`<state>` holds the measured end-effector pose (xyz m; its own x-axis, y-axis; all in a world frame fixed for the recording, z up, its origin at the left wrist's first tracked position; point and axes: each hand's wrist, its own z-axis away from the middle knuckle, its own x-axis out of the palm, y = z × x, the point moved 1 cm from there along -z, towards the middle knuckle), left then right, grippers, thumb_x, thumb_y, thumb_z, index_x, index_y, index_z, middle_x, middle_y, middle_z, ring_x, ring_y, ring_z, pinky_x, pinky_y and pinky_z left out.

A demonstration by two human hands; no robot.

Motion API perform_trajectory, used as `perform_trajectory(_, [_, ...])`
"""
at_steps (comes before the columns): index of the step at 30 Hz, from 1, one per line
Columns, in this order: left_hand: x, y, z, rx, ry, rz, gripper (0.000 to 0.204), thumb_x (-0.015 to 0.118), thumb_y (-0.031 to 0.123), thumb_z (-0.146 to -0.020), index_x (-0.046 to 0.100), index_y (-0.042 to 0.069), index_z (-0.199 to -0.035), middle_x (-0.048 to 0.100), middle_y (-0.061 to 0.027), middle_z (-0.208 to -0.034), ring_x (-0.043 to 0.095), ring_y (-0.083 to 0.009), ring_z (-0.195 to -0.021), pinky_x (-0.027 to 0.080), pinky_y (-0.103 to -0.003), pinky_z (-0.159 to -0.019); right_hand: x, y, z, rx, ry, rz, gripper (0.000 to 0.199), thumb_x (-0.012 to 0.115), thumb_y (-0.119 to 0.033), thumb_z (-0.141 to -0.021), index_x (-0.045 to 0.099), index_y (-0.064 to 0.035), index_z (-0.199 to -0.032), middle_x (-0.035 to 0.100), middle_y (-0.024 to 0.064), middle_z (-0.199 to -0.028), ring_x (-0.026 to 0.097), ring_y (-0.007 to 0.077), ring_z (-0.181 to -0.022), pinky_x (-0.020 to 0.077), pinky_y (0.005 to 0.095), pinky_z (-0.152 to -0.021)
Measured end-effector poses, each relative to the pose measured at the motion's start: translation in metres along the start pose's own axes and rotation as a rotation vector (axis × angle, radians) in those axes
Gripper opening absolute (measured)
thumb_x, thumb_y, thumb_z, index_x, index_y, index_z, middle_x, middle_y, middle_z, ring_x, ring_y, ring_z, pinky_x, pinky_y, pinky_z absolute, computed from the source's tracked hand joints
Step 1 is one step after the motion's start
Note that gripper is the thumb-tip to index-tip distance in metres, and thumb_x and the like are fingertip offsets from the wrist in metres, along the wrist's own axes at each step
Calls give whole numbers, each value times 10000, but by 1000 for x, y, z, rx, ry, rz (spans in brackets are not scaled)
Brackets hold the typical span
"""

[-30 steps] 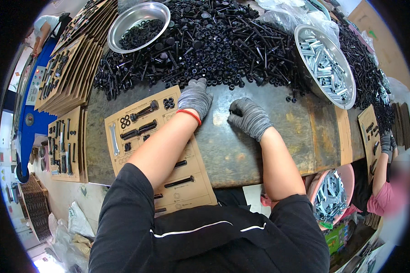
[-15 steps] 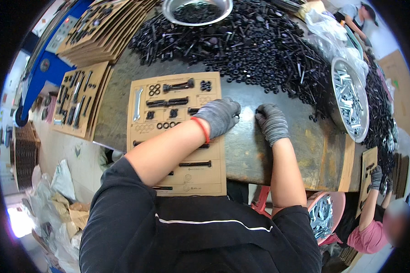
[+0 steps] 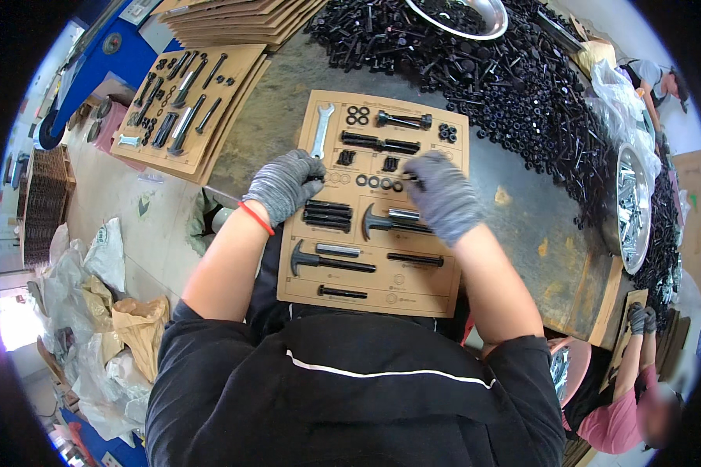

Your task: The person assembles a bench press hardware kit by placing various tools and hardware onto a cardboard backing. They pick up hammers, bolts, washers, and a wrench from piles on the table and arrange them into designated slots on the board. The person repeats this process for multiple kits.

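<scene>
A brown cardboard board (image 3: 300,284) lies before me, set with black hardware and a silver open-ended wrench (image 3: 322,134). My left hand (image 3: 284,185), in a grey knit glove, is closed at the board's left side, just below the wrench; what its fingers hold is hidden. My gloved right hand (image 3: 446,201) hovers over the right side with fingers drawn together, beside a row of black washers (image 3: 374,183). Anything in its fingertips is too small to make out. Lower down sit black bolts (image 3: 327,214), a T-shaped black piece (image 3: 323,261) and a silver tube (image 3: 337,250).
Loose black bolts and nuts (image 3: 514,117) are heaped across the far table, around a metal basin (image 3: 491,19). Filled boards (image 3: 195,148) lean at the left beside a cardboard stack (image 3: 241,23). Silver parts fill another basin (image 3: 631,210). Two people work at the right.
My left hand has moved left across the board to its left side. My right hand has come from the bare table onto the board's right side. The whole view has shifted.
</scene>
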<state>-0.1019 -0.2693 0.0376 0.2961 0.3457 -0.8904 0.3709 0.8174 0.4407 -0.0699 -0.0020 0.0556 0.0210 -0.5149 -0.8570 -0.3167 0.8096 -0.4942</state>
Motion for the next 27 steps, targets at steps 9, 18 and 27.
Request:
perform_trajectory(9, [6,-14,-4,115,106,78,218,696,167,-776,673,94,-980,616,-123,-952,605,-311,-930,497,-395,-846,78,-61,-62,-49,-434,255,241,551,-27,-839,633,-28,-1066,598,196,-1095,617,346,-1031,518,401,-877])
perform_trajectory(18, [3,-33,18,84,360,315,321,756,209,-752,670,73,-1029,648,-125,-908,635,-257,-794,520,-348,-713,16,-12,-26,17,-30,139,282,700,-201,-801,648,-60,-1039,620,168,-1033,607,325,-966,506,394,-866])
perform_trajectory(27, [36,-60,8,-58,596,279,198,713,128,-805,676,49,-983,636,-95,-839,606,-186,-702,507,-291,-677,-58,201,39,958,406,295,443,746,-267,-769,632,-79,-1153,599,194,-1182,597,342,-1052,483,408,-922])
